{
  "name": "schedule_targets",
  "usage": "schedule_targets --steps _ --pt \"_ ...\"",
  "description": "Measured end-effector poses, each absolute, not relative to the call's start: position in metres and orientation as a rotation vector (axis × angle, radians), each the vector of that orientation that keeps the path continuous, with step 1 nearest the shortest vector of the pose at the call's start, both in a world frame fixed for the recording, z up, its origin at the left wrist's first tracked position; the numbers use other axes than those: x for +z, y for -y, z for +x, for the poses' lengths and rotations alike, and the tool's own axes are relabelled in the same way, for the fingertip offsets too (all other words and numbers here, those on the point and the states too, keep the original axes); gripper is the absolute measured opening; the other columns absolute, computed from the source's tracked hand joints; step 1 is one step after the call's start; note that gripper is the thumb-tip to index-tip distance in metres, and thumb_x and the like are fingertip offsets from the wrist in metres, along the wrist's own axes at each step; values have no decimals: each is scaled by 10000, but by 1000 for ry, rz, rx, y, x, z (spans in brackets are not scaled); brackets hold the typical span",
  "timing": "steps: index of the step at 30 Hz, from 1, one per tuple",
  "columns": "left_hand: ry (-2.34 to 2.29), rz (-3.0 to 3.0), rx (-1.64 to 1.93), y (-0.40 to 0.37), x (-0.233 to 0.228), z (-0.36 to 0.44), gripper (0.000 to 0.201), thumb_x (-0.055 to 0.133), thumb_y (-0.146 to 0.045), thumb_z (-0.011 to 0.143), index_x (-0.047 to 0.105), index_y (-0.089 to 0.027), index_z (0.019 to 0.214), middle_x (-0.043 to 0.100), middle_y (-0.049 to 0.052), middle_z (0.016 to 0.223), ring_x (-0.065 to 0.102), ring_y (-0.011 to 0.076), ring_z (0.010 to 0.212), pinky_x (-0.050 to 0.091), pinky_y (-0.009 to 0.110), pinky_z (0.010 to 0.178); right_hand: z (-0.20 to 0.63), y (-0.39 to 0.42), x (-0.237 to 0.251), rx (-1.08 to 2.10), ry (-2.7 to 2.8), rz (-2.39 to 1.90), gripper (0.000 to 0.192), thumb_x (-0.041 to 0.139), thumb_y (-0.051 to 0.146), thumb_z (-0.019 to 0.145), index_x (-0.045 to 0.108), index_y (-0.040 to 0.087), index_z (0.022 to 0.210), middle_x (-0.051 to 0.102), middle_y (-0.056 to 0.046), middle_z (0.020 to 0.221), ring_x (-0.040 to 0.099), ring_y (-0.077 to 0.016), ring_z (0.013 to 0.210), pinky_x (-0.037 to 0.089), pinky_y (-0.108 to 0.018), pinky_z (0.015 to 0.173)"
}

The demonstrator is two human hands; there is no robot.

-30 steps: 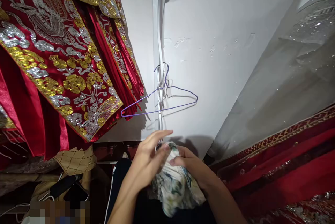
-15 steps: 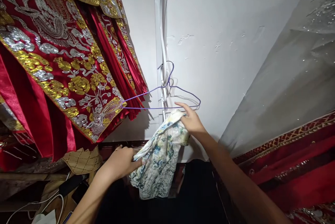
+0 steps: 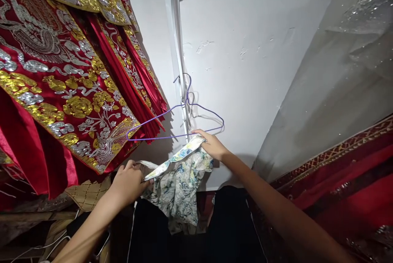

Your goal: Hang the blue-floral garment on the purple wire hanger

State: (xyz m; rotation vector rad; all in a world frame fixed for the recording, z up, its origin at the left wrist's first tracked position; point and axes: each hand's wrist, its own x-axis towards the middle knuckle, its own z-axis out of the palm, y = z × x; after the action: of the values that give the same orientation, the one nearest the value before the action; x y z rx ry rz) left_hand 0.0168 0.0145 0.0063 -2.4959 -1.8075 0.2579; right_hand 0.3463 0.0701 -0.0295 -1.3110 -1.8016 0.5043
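Note:
A small floral garment [image 3: 179, 181], white with blue and green print, hangs stretched between my two hands. My right hand [image 3: 211, 145] grips its upper edge just under the bottom bar of a purple wire hanger [image 3: 175, 123]. My left hand [image 3: 129, 181] holds the garment's other end, lower and to the left. The hanger hangs by its hook on the white wall [image 3: 245, 70], beside a white vertical strip.
Red robes with gold and silver embroidery [image 3: 61, 74] hang at the left, close to the hanger's left tip. A grey sheer cloth [image 3: 337, 91] and red trimmed fabric [image 3: 344, 173] fill the right. Dark clothing and a woven tan bag [image 3: 89, 191] lie below.
My hands went from bunching the garment low down to spreading it apart. The right hand rose to the hanger's bottom bar, and the left moved out to the left.

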Motion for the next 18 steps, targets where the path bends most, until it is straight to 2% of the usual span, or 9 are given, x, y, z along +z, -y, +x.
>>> schedule_targets --steps 2,5,8,10,14,16,18 --pt "1798 -2475 179 -13 10 16 346 507 -407 933 774 -203 851 667 122 1330 521 388 1237 444 532 963 352 -69 -31 437 1782 -1348 307 464 151 701 668 235 915 632 11 708 496 -164 614 364 -244 593" --pt "1784 -2499 4 -14 18 11 356 435 -319 960 774 -215 937 607 74 1430 530 355 1231 475 503 960 372 -61 -33 352 1721 -1405 85 465 174 688 538 219 694 480 32 577 426 -152 582 301 -243 554" --pt "1694 -2540 -256 -23 28 10 397 376 -295 976 720 -181 1138 567 106 1469 507 335 1275 447 501 1052 394 -48 -24 321 1693 -1417 60 479 195 686 457 212 633 409 39 566 392 -141 592 275 -245 554" --pt "1620 -2519 -469 -34 35 15 417 353 -325 990 669 -155 1203 498 129 1527 445 349 1345 390 529 1118 403 -42 -12 347 1684 -1387 61 478 205 695 480 204 634 432 34 592 409 -142 619 284 -246 565" --pt "1490 -2498 -911 -62 53 38 376 316 -344 1012 630 -165 1116 331 119 1632 285 349 1481 296 543 1182 399 -32 0 538 1670 -1321 110 466 203 699 570 181 673 514 8 652 463 -159 664 319 -252 572" --pt "1428 -2581 -1093 -72 62 54 341 318 -328 1014 615 -183 1100 449 119 1562 433 312 1402 380 477 1129 391 -28 -4 618 1680 -1315 111 461 183 684 570 182 662 516 9 648 467 -156 655 330 -251 569" --pt "1383 -2688 -1195 -78 70 67 302 353 -294 999 601 -202 1144 659 90 1321 633 253 1145 491 381 976 384 -22 -9 656 1739 -1265 140 457 167 676 595 186 685 528 14 645 480 -153 645 352 -253 575"
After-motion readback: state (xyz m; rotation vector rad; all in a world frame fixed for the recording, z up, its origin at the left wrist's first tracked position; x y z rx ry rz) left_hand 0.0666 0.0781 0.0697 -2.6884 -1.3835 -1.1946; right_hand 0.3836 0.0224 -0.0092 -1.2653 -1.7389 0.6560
